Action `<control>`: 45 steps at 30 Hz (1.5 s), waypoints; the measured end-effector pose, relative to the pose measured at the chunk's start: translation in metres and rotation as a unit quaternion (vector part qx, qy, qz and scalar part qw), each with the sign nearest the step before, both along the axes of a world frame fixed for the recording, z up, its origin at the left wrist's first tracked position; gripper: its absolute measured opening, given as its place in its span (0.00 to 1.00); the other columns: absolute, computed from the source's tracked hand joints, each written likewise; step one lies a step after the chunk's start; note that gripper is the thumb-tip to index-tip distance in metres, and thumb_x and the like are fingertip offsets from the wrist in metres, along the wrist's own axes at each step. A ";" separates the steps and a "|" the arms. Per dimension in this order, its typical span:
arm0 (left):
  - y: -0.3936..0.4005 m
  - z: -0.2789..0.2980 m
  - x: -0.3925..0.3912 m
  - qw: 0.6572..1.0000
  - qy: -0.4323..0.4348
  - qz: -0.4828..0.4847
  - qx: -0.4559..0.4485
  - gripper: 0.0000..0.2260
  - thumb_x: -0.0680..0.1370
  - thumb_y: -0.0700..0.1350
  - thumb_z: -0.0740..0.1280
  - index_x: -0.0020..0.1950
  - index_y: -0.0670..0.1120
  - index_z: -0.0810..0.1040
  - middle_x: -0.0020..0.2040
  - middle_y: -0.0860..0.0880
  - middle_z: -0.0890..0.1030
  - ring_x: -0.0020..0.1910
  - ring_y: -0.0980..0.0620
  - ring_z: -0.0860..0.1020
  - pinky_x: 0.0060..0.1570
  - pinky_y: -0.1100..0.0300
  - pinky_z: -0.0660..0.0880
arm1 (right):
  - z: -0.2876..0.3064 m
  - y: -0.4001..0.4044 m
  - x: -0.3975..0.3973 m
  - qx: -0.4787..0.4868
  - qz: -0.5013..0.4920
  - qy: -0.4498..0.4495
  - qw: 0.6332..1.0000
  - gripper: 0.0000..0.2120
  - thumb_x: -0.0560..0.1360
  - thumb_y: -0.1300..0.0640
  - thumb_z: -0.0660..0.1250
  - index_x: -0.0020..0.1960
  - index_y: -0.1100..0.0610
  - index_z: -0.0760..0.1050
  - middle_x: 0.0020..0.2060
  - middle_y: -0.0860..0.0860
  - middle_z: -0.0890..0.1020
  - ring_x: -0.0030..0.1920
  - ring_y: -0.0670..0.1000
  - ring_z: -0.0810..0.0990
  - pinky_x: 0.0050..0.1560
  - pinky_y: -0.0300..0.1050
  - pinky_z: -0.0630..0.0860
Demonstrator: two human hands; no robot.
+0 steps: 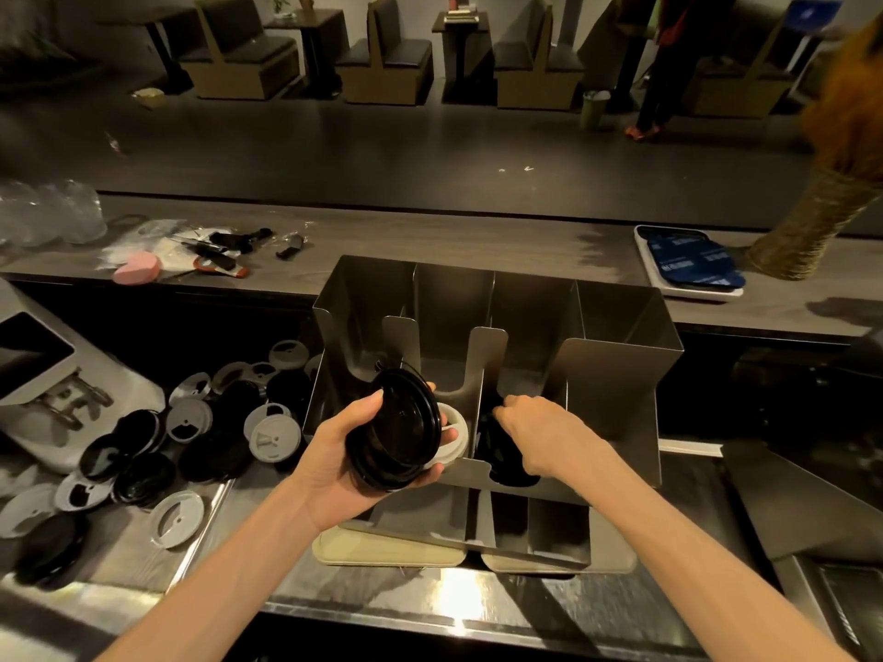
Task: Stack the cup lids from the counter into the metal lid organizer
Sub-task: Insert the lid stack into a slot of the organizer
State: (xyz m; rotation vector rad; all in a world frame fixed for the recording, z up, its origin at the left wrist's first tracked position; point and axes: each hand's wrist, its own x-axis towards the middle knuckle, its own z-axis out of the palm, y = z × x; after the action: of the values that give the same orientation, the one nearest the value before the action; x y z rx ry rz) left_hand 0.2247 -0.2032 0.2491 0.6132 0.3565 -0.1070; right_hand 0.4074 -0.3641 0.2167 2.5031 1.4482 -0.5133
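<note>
Steel bench (pixel 296 594): left hand (pixel 341 463) grips black lids (pixel 394 430); right hand (pixel 535 432) pinches lids inside the organizer (pixel 616 375).

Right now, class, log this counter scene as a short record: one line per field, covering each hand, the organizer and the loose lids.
left hand: grips a stack of black lids, tilted on edge, in front of the organizer
right hand: reaches into a middle slot, on the black lids there; grip unclear
organizer: metal, several slots, upright on the counter
white lids: behind the held stack
loose lids: black and grey pile, left of the organizer
</note>
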 end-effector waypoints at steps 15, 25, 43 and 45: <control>-0.008 0.010 0.013 0.992 0.050 -0.011 0.112 0.44 0.49 0.49 0.89 0.64 0.44 0.83 0.61 0.38 0.83 0.56 0.40 0.84 0.48 0.47 0.83 | 0.095 -0.026 -0.044 0.361 -0.014 0.247 0.899 0.52 0.66 0.32 0.77 0.80 0.34 0.51 0.76 0.32 0.57 0.75 0.39 0.63 0.69 0.42 0.67; -0.024 0.028 0.023 0.993 0.025 0.010 0.114 0.14 0.73 0.52 0.69 0.52 0.45 0.87 0.52 0.42 0.85 0.43 0.45 0.84 0.44 0.48 0.77 | 0.077 -0.046 -0.024 0.431 -0.077 0.381 0.815 0.36 0.73 0.54 0.73 0.76 0.40 0.64 0.70 0.41 0.73 0.70 0.45 0.74 0.70 0.53 0.75; -0.047 0.027 0.029 0.989 0.020 -0.052 0.136 0.21 0.65 0.46 0.77 0.58 0.42 0.86 0.58 0.39 0.84 0.51 0.40 0.84 0.47 0.42 0.80 | 0.065 -0.056 -0.030 0.391 -0.140 0.230 0.880 0.45 0.68 0.36 0.78 0.79 0.43 0.62 0.67 0.38 0.67 0.66 0.40 0.69 0.66 0.38 0.71; -0.048 0.028 0.030 0.989 0.015 -0.045 0.143 0.24 0.68 0.45 0.77 0.63 0.43 0.82 0.62 0.38 0.82 0.58 0.36 0.82 0.49 0.42 0.80 | 0.066 -0.059 -0.025 0.406 -0.146 0.217 0.876 0.45 0.68 0.37 0.79 0.79 0.43 0.63 0.65 0.39 0.68 0.65 0.40 0.70 0.65 0.38 0.71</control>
State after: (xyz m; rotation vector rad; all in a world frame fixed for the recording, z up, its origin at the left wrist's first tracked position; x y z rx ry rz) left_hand 0.2545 -0.2511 0.2774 0.9124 0.3765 -0.1522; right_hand 0.3824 -0.4227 0.2829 3.4882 1.7007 -0.6486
